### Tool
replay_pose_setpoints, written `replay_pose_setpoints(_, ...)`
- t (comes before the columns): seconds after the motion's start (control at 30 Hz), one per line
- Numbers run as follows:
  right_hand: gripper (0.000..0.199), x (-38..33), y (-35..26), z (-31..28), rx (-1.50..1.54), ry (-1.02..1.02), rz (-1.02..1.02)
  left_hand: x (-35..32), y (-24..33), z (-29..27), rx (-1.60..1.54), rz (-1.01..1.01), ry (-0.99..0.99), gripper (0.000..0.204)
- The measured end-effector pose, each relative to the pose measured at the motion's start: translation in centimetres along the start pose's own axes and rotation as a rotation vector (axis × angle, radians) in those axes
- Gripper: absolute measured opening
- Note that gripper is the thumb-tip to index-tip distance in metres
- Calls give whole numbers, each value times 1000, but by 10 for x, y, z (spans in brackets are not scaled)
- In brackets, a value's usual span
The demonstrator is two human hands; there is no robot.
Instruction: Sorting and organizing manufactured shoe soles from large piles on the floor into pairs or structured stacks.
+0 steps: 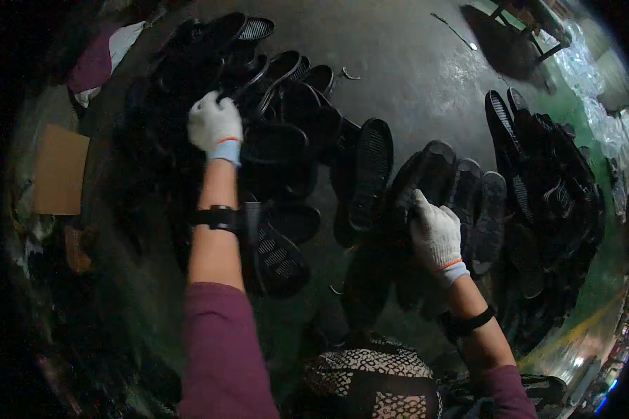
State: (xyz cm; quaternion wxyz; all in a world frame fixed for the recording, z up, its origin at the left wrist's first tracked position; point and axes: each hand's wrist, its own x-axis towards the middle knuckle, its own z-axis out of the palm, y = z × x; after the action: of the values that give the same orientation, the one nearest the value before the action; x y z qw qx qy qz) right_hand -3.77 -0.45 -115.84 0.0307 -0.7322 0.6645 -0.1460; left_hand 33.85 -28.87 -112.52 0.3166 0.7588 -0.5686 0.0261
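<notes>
My left hand (217, 126), in a white knit glove, is over the left-hand pile of black shoe soles (276, 143). Its fingers look spread and slightly blurred, with nothing visible in them. Lower right, my right hand (437, 234), gloved the same way, is closed at the edge of a black shoe sole (433, 167); its fingertips are partly hidden against the dark rubber. Two more soles (493, 202) lie side by side just right of that hand. Between my hands, a ridged sole (370, 174) lies lengthwise.
Another heap of black soles (548, 195) is at the right. A cardboard piece (61, 171) stands at the far left. Clear plastic wrapping (583, 63) lies at the upper right beside a stool-like frame (538, 42). Patterned fabric (370, 370) is at the lower middle.
</notes>
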Motion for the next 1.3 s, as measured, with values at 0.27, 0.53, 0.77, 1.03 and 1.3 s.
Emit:
replay_pose_setpoints(0.27, 57, 29, -44, -36, 200, 188, -88, 84, -104, -12, 136, -293, -416, 85)
replay_pose_setpoints(0.53, 58, 57, -124, -17, 1116, -48, 183, 3, -47, -22, -719, -186, -483, 41)
replay_pose_setpoints(0.77, 68, 90, -107, -20, 1798, 76, 488, -204, 29, -24, -1121, -122, -553, 39)
replay_pose_setpoints(1.03, 41, 34, -64, -57, 2280, 119, 770, -4, 24, 41, 363, 273, -370, 60)
replay_pose_setpoints(1.3, 99, 4, 4, -129, 2067, 639, 296, 103, 20, 133, -30, -71, -823, 93)
